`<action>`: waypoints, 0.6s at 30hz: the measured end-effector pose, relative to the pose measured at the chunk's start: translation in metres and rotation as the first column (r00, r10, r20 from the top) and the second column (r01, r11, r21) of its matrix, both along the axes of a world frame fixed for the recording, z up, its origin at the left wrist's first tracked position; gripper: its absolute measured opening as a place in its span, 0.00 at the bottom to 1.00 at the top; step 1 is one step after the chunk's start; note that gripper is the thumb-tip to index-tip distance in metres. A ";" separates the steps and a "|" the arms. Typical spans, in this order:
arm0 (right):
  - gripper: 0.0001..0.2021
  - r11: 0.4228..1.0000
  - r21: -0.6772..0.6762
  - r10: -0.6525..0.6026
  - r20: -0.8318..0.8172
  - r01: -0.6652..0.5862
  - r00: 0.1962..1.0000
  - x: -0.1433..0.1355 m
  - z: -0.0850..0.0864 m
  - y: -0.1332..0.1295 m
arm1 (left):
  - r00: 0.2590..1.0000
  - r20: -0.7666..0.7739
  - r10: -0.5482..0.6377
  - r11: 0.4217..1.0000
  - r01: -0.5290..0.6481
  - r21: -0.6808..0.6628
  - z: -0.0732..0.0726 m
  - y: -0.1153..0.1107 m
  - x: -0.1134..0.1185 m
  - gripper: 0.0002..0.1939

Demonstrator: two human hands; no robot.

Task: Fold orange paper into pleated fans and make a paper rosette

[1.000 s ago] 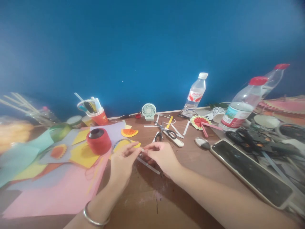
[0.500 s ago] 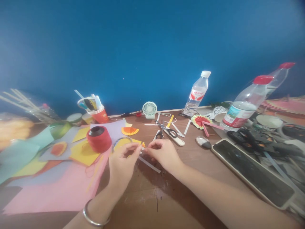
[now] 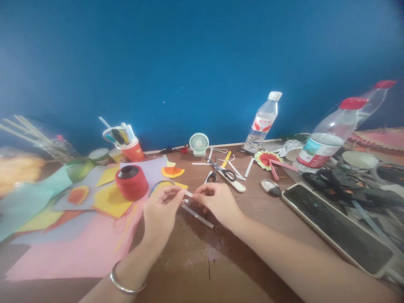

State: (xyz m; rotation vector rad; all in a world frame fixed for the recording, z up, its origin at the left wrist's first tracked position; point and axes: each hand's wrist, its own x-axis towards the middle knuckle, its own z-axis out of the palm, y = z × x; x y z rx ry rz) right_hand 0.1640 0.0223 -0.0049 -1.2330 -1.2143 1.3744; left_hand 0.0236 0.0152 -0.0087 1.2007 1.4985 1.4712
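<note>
Between my two hands stretches a short white strip, apparently paper or tape. My left hand pinches its left end with thumb and fingers. The other end is pinched by my right hand. Just below lies a longer white strip on the table, with a small white curl by its upper end. Scissors with dark handles rest beyond my right hand, across a white stick-like piece. A pleated orange paper fan lies behind my left hand, near a yellow sheet.
At left, a red thread spool stands on coloured paper sheets. A red cup of pens and a small fan stand by the wall. Bottles, a paper rosette and a phone are at right.
The small orange piece seen between my fingertips is no longer visible there; the white strip now shows between them. My hands stay in nearly the same place.
</note>
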 end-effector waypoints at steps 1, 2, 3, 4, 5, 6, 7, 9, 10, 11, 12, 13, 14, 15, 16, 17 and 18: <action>0.05 1.000 -0.004 -0.003 -0.008 0.003 1.000 0.000 0.001 0.000 | 0.998 0.063 -0.006 1.000 0.006 -0.014 -0.001 0.001 0.000 0.10; 0.05 1.000 -0.008 -0.003 -0.012 0.003 1.000 0.000 0.001 0.000 | 0.993 0.117 -0.012 1.000 0.015 -0.026 -0.001 0.001 0.001 0.10; 0.04 1.000 -0.012 -0.003 -0.015 0.002 1.000 0.000 0.001 0.000 | 0.987 0.162 -0.019 0.999 0.026 -0.037 -0.002 0.002 0.001 0.11; 0.04 1.000 -0.015 -0.003 -0.015 0.003 1.000 0.000 0.001 0.000 | 0.980 0.197 -0.026 0.998 0.035 -0.045 -0.002 0.002 0.001 0.11; 0.04 1.000 -0.014 -0.004 -0.013 0.004 1.000 0.000 0.001 0.000 | 0.974 0.224 -0.031 0.998 0.044 -0.053 -0.003 0.002 0.001 0.12; 0.04 1.000 -0.011 -0.004 -0.009 0.004 1.000 0.000 0.001 0.000 | 0.969 0.245 -0.035 0.997 0.051 -0.058 -0.003 0.003 0.001 0.12; 0.04 1.000 -0.007 -0.002 -0.002 0.002 1.000 0.000 0.001 0.000 | 0.964 0.262 -0.039 0.996 0.057 -0.062 -0.004 0.003 0.000 0.13; 0.04 1.000 0.005 0.000 0.015 0.000 1.000 0.001 0.000 0.000 | 0.956 0.290 -0.045 0.996 0.067 -0.066 -0.004 0.003 0.000 0.13; 0.04 1.000 0.011 0.003 0.024 -0.003 1.000 0.001 -0.001 0.000 | 0.952 0.302 -0.047 0.995 0.071 -0.067 -0.005 0.003 0.000 0.13; 0.04 1.000 0.016 0.002 0.033 -0.003 0.999 0.001 -0.001 0.000 | 0.948 0.313 -0.049 0.995 0.074 -0.069 -0.005 0.003 0.000 0.13; 0.04 1.000 0.023 0.000 0.042 -0.001 0.999 0.001 -0.002 0.000 | 0.945 0.323 -0.050 0.995 0.077 -0.071 -0.005 0.003 0.000 0.13; 0.04 1.000 0.028 -0.004 0.050 0.002 0.999 0.000 -0.002 0.000 | 0.943 0.329 -0.051 0.994 0.080 -0.074 -0.004 0.003 0.000 0.14; 0.04 1.000 0.030 -0.007 0.058 0.005 0.998 0.000 -0.002 0.000 | 0.942 0.332 -0.051 0.994 0.081 -0.075 -0.004 0.003 0.000 0.14; 0.04 1.000 0.029 -0.007 0.067 0.005 0.998 0.000 -0.002 0.000 | 0.942 0.332 -0.052 0.994 0.082 -0.077 -0.004 0.002 0.000 0.14; 0.03 1.000 0.028 -0.006 0.073 0.004 0.997 0.001 -0.002 0.000 | 0.942 0.331 -0.052 0.993 0.083 -0.079 -0.003 0.002 0.000 0.14; 0.03 1.000 0.027 -0.005 0.076 0.003 0.997 0.001 -0.002 0.000 | 0.943 0.329 -0.053 0.993 0.085 -0.081 -0.003 0.002 0.000 0.14; 0.03 1.000 0.024 -0.003 0.076 0.001 0.997 0.001 -0.001 0.000 | 0.943 0.329 -0.056 0.993 0.087 -0.081 -0.002 0.001 0.000 0.14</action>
